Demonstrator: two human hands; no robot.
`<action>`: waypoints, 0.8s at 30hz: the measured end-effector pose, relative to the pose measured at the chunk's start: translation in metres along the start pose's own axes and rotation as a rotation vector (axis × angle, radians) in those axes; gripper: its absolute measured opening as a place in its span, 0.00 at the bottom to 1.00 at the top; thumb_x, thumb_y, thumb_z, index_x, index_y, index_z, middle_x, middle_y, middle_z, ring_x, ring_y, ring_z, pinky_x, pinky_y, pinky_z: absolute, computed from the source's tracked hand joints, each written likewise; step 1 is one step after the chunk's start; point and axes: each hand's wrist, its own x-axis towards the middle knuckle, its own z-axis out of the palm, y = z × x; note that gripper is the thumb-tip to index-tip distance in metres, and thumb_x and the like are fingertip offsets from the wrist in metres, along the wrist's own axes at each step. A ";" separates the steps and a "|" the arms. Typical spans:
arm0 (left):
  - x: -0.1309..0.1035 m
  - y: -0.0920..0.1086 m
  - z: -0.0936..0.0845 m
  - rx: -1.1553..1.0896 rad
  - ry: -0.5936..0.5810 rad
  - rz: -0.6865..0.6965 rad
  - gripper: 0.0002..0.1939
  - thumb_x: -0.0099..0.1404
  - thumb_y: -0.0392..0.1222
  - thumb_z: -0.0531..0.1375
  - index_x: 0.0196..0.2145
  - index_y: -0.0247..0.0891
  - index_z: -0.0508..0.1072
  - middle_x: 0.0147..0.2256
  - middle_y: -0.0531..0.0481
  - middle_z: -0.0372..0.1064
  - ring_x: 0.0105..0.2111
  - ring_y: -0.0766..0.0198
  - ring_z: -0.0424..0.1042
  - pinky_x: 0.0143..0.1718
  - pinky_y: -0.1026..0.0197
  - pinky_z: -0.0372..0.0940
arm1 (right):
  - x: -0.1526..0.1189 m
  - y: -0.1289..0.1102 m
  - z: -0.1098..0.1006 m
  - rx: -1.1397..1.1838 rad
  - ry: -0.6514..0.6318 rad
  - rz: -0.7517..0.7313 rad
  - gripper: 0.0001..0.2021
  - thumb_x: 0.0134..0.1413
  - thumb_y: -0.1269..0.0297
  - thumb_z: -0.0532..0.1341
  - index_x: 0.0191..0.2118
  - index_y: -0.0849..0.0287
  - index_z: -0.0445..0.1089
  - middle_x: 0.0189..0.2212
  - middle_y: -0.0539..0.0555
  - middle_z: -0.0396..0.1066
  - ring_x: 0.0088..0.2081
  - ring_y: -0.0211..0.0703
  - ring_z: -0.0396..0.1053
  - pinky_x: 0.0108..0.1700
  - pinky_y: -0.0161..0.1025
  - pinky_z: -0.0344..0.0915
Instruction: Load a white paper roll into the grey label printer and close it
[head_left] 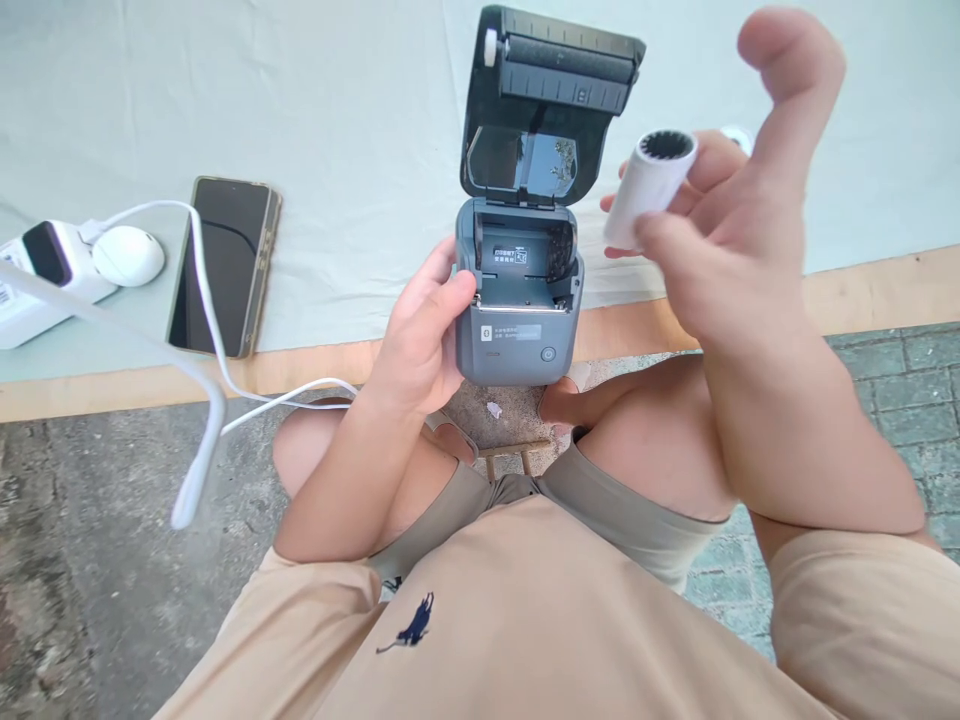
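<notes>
My left hand (427, 335) grips the left side of a dark grey label printer (517, 345), thumb on its upper edge. The printer's dark lid (551, 110) stands raised, and its paper bay shows nothing inside but a small printed sticker. To the right of the printer, my right hand (739, 220) holds a small white roll (649, 190) between thumb and fingers, its index finger lifted away. A dark toothed core shows at the roll's upper end. The roll is apart from the printer.
A phone (225, 265) lies left on the pale cloth-covered table (337, 120). Beside it are a white power strip (56, 280) and a round white plug (129, 256). White cables (206, 290) run over the phone and the table's wooden edge (315, 368). My knees are below.
</notes>
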 end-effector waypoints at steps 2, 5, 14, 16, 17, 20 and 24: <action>0.000 0.000 0.000 0.002 0.001 0.002 0.13 0.68 0.43 0.52 0.49 0.38 0.66 0.46 0.48 0.73 0.45 0.64 0.75 0.46 0.62 0.71 | -0.001 -0.007 -0.001 0.293 0.022 0.083 0.27 0.55 0.65 0.52 0.59 0.49 0.42 0.51 0.54 0.64 0.44 0.36 0.70 0.35 0.36 0.71; -0.001 -0.001 0.000 0.034 0.019 0.003 0.13 0.68 0.44 0.54 0.49 0.40 0.67 0.45 0.50 0.73 0.44 0.64 0.75 0.44 0.64 0.72 | -0.004 -0.018 0.004 0.287 0.108 -0.049 0.21 0.57 0.64 0.55 0.57 0.52 0.56 0.55 0.52 0.62 0.51 0.38 0.69 0.43 0.36 0.74; -0.002 -0.002 -0.002 0.023 0.032 -0.007 0.17 0.65 0.44 0.58 0.51 0.40 0.66 0.53 0.47 0.69 0.57 0.56 0.70 0.55 0.57 0.71 | -0.003 -0.031 0.022 -0.314 0.032 -0.351 0.05 0.56 0.70 0.58 0.39 0.57 0.63 0.42 0.48 0.73 0.45 0.35 0.72 0.43 0.37 0.69; -0.001 -0.003 -0.004 0.043 0.005 0.001 0.19 0.64 0.46 0.59 0.51 0.41 0.66 0.54 0.46 0.69 0.58 0.54 0.69 0.54 0.57 0.71 | -0.001 -0.027 0.021 -0.349 0.018 -0.383 0.00 0.57 0.69 0.57 0.35 0.57 0.65 0.43 0.47 0.73 0.47 0.36 0.72 0.45 0.39 0.69; 0.000 -0.003 -0.005 0.049 -0.009 0.009 0.20 0.63 0.47 0.60 0.51 0.41 0.65 0.54 0.46 0.68 0.58 0.53 0.68 0.54 0.58 0.72 | -0.001 -0.025 0.021 -0.357 0.035 -0.420 0.01 0.57 0.68 0.58 0.34 0.57 0.66 0.43 0.46 0.73 0.47 0.36 0.72 0.45 0.40 0.68; 0.001 -0.005 -0.008 0.029 -0.029 0.031 0.22 0.62 0.48 0.61 0.52 0.41 0.65 0.54 0.46 0.69 0.58 0.53 0.69 0.52 0.58 0.72 | -0.002 -0.021 0.019 -0.355 0.131 -0.577 0.01 0.55 0.68 0.60 0.33 0.57 0.67 0.38 0.48 0.73 0.41 0.38 0.71 0.41 0.40 0.64; 0.001 -0.006 -0.010 -0.048 -0.040 0.038 0.19 0.64 0.48 0.58 0.51 0.41 0.65 0.50 0.47 0.71 0.54 0.56 0.72 0.49 0.58 0.73 | -0.009 -0.026 0.024 -0.327 0.176 -0.783 0.05 0.51 0.71 0.62 0.34 0.57 0.67 0.32 0.47 0.71 0.34 0.36 0.67 0.37 0.39 0.57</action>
